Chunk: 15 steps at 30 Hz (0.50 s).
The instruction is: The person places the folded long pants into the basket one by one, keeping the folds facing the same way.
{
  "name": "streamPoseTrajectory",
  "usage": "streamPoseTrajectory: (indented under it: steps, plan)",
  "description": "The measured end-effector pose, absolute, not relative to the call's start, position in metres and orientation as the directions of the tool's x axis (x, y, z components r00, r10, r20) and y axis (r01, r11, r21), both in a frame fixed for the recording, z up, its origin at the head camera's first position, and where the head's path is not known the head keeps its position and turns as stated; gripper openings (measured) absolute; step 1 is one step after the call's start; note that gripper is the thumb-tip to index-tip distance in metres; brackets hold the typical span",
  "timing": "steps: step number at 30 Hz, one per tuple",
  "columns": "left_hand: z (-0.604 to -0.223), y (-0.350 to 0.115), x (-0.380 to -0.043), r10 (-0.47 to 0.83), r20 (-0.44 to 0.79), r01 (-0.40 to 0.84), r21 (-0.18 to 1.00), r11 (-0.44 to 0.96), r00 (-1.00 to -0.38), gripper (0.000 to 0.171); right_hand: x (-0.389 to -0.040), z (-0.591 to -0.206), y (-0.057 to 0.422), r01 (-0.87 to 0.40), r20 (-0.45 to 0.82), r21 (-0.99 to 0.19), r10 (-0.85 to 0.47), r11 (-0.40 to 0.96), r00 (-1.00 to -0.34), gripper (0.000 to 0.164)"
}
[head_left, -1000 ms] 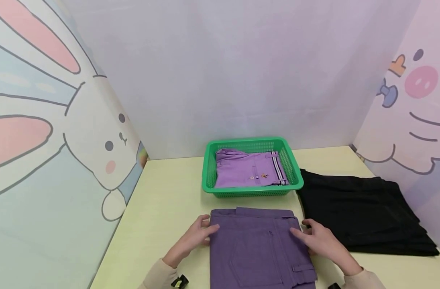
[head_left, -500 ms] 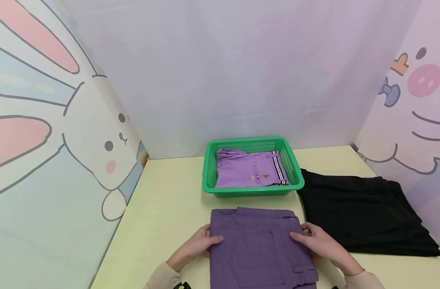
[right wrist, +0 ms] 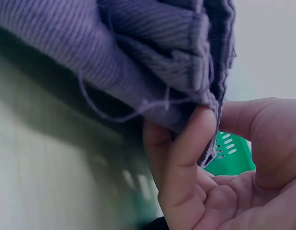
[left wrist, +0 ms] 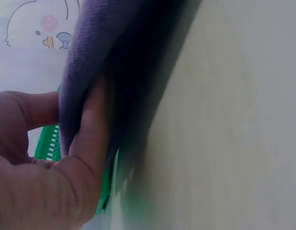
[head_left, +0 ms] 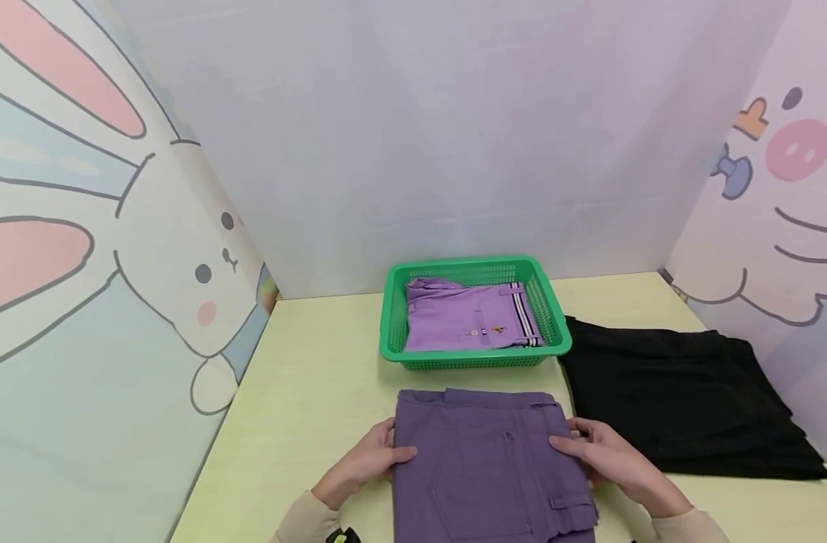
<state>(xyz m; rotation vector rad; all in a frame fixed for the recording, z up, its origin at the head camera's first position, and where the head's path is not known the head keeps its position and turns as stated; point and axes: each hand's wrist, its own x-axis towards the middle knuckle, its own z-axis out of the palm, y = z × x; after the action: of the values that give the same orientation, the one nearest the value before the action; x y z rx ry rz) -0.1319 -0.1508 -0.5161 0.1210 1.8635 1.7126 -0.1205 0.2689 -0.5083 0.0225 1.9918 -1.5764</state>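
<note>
A folded pair of dark purple trousers lies before me in the head view, with a back pocket and a belt loop showing. My left hand grips its left edge, thumb on top and fingers underneath. On the opposite edge my right hand pinches the cloth the same way. In the left wrist view, fingers reach under the folded trousers. The right wrist view shows fingers tucked beneath the layered hem, where a loose thread hangs.
Behind the trousers stands a green basket holding a folded lilac garment with striped trim. Folded black garments lie at the right, close to my right hand. The pale yellow table meets printed fabric walls at the back and sides.
Both hands have closed in on the trousers' side edges, and their fingers now reach underneath. The basket and the black garments stay where they were.
</note>
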Motion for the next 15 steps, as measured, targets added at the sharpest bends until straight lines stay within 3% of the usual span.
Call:
streamPoseTrajectory:
  steps: [15]
  plan:
    - [-0.479, -0.156, -0.136, 0.494, -0.312, -0.26, 0.95, 0.173, -0.811, 0.076, -0.119, -0.471, 0.272, 0.374, -0.451, -0.889, -0.371, 0.263, -0.812, 0.082]
